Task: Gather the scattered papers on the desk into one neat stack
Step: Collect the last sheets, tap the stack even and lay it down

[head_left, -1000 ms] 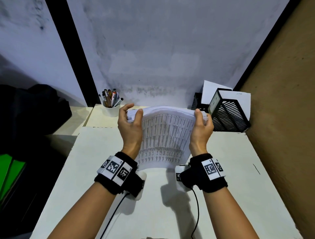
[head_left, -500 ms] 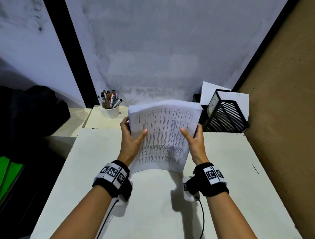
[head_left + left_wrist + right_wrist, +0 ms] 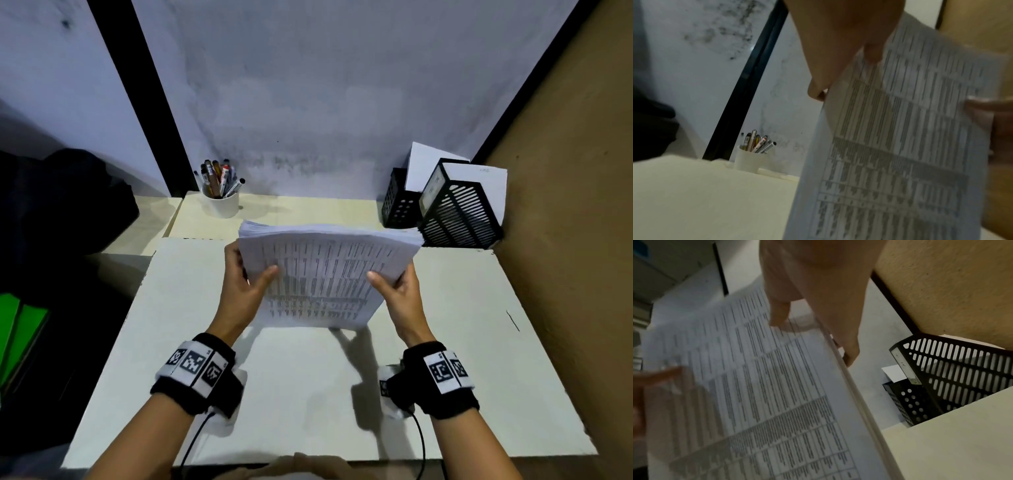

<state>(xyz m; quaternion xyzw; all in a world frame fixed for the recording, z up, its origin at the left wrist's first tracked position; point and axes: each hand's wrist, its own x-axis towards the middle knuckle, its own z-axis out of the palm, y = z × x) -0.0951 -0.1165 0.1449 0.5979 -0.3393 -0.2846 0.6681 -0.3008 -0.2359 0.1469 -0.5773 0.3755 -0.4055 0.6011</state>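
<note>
Papers: one thick stack of papers [image 3: 322, 274] stands tilted on its near edge on the desk [image 3: 308, 394], mid-desk.
Left hand: left hand [image 3: 243, 291] grips the stack's left edge, thumb on the front sheet.
Right hand: right hand [image 3: 400, 294] grips the right edge likewise.
Far side: pen cup [image 3: 221, 202] left, black file racks [image 3: 459, 212] right.

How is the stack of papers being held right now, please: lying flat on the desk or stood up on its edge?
Stood on edge: the stack of papers leans away, its lower edge at the desk, gripped by the left hand and right hand.
</note>
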